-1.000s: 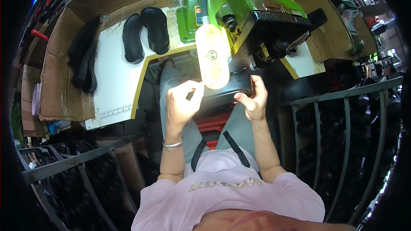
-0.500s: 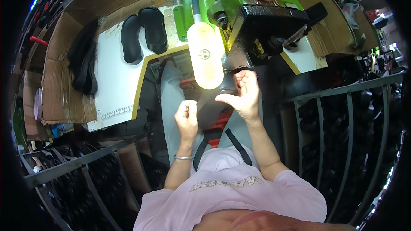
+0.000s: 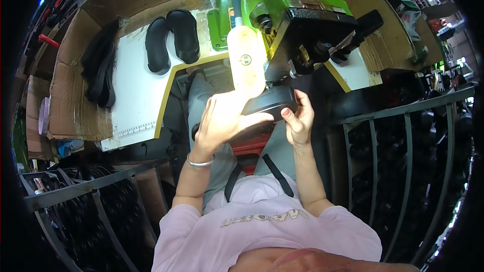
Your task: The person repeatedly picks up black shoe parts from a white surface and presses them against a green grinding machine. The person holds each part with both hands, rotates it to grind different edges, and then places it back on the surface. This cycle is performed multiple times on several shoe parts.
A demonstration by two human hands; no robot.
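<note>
Between my hands, beneath the lit lamp, is a black shoe sole (image 3: 275, 100), held tilted over my lap. My right hand (image 3: 299, 123) grips its right end, with the thumb on the near side and the fingers behind. My left hand (image 3: 222, 121) wraps the other end, its thumb stretched along the near edge. The back of that hand and the lamp's glare hide much of the sole's left part. Just beyond the sole stands the dark head of a green machine (image 3: 307, 35).
The oval lamp (image 3: 247, 73) hangs close above my hands. Two black soles (image 3: 182, 38) lie on the white worktable (image 3: 133, 100), with more dark soles (image 3: 101, 68) against the cardboard wall (image 3: 70, 85). Metal racks (image 3: 375, 171) of black pieces flank me. A red stool (image 3: 249, 146) shows between my legs.
My left hand has moved up and turned to wrap the sole. The sole has risen and tilted, its black side edge now showing. My right hand has shifted slightly down and closed on its end.
</note>
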